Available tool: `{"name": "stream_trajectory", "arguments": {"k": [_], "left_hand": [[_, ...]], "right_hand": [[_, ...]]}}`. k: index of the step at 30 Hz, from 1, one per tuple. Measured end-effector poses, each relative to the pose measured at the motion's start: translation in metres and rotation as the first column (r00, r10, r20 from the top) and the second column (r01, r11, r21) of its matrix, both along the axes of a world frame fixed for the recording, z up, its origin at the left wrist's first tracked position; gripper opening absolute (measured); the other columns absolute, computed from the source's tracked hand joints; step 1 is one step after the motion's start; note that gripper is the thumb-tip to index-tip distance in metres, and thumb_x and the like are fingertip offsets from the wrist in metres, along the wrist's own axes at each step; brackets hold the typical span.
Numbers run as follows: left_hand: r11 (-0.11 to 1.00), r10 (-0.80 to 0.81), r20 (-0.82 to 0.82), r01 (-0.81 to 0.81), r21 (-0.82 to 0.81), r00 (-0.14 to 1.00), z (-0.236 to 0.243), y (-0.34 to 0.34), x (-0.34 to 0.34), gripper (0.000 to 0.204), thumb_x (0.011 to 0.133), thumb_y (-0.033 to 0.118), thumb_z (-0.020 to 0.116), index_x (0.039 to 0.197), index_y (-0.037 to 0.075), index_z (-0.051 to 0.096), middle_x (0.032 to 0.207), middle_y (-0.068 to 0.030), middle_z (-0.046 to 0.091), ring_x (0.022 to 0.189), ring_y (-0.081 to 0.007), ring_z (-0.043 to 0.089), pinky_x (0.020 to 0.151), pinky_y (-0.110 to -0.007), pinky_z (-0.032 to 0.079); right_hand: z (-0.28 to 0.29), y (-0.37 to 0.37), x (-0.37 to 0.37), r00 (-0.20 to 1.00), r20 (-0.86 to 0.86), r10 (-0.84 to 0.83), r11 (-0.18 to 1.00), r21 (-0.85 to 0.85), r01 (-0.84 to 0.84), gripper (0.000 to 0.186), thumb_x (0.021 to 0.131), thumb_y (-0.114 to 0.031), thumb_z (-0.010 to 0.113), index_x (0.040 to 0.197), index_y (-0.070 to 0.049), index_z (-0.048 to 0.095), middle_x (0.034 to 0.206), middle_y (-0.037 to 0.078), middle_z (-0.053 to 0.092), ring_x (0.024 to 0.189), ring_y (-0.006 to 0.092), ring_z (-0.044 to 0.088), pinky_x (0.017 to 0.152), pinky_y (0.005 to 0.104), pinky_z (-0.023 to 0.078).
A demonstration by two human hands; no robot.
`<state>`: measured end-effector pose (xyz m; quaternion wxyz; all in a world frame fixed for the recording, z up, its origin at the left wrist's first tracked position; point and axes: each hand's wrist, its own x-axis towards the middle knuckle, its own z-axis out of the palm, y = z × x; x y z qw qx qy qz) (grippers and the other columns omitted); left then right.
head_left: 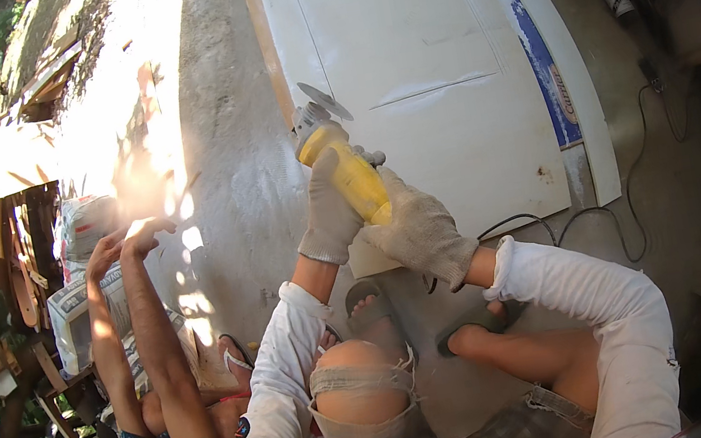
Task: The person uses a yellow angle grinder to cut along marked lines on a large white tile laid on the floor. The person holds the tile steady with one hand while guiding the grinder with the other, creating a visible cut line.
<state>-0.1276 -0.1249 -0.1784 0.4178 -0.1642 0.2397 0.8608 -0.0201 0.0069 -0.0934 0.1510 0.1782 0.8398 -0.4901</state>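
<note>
And here's the left hand, fingers curled round the yellow grinder midway; the right hand wraps its near end, disc at the far end, over the white board's left side!

Yellow grinder with grey disc, beige gloves, white sleeves, off-white panel with dark lines

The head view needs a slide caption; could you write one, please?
Gloved hands grip a yellow angle grinder near a large white panel marked with dark lines.
</note>
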Motion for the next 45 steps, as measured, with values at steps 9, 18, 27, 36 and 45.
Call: {"name": "stream_trajectory", "arguments": {"k": [9, 18, 27, 36, 45], "left_hand": [[0.999, -0.039, 0.223, 0.043, -0.013, 0.974, 0.131, 0.028, 0.064, 0.048, 0.094, 0.033, 0.084, 0.125, 0.007, 0.057, 0.116, -0.0172, 0.069, 0.11, -0.0357, 0.073, 0.099, -0.057, 0.064], [0.996, 0.074, 0.532, -0.091, 0.006, 0.844, 0.26, 0.088, 0.152, 0.047, 0.093, 0.034, 0.085, 0.123, 0.008, 0.059, 0.115, -0.0127, 0.07, 0.102, -0.0368, 0.073, 0.1, -0.061, 0.061], [0.986, 0.122, 0.492, -0.16, 0.036, 0.862, 0.343, 0.169, 0.254, 0.058, 0.095, 0.034, 0.084, 0.133, 0.005, 0.051, 0.116, -0.0179, 0.07, 0.109, -0.0384, 0.072, 0.101, -0.059, 0.062], [0.937, 0.315, 0.513, -0.348, -0.035, 0.799, 0.367, 0.325, 0.338, 0.049, 0.093, 0.033, 0.086, 0.125, 0.007, 0.059, 0.116, -0.0181, 0.071, 0.112, -0.0357, 0.071, 0.102, -0.059, 0.059], [0.873, 0.448, 0.502, -0.484, -0.065, 0.74, 0.386, 0.383, 0.325, 0.043, 0.096, 0.027, 0.084, 0.125, 0.007, 0.059, 0.113, -0.0139, 0.072, 0.115, -0.0332, 0.071, 0.102, -0.059, 0.06]], "right_hand": [[0.151, 0.049, 0.086, 0.977, 0.145, -0.159, 0.977, -0.119, 0.177, 0.085, 0.088, -0.022, 0.082, 0.161, 0.001, 0.043, 0.112, 0.022, 0.075, 0.098, 0.0325, 0.076, 0.084, 0.0419, 0.06], [0.344, 0.158, 0.306, 0.976, 0.219, -0.016, 0.936, 0.347, -0.062, 0.051, 0.089, -0.005, 0.079, 0.139, -0.009, 0.069, 0.099, 0.018, 0.075, 0.086, 0.0362, 0.074, 0.079, 0.0442, 0.058], [0.502, 0.341, 0.473, 0.901, 0.406, -0.155, 0.72, 0.671, -0.179, 0.038, 0.079, 0.007, 0.075, 0.114, -0.009, 0.079, 0.092, 0.013, 0.076, 0.089, 0.032, 0.072, 0.102, 0.0518, 0.052], [0.542, 0.579, 0.454, 0.902, 0.381, 0.204, 0.562, 0.708, -0.427, 0.032, 0.08, 0.004, 0.07, 0.107, -0.011, 0.075, 0.095, 0.01, 0.07, 0.097, 0.0339, 0.068, 0.109, 0.0538, 0.044], [0.543, 0.646, 0.422, 0.805, 0.568, 0.169, 0.58, 0.603, -0.547, 0.019, 0.086, -0.004, 0.07, 0.102, -0.009, 0.08, 0.105, 0.014, 0.075, 0.103, 0.0391, 0.07, 0.089, 0.0481, 0.056]]}}
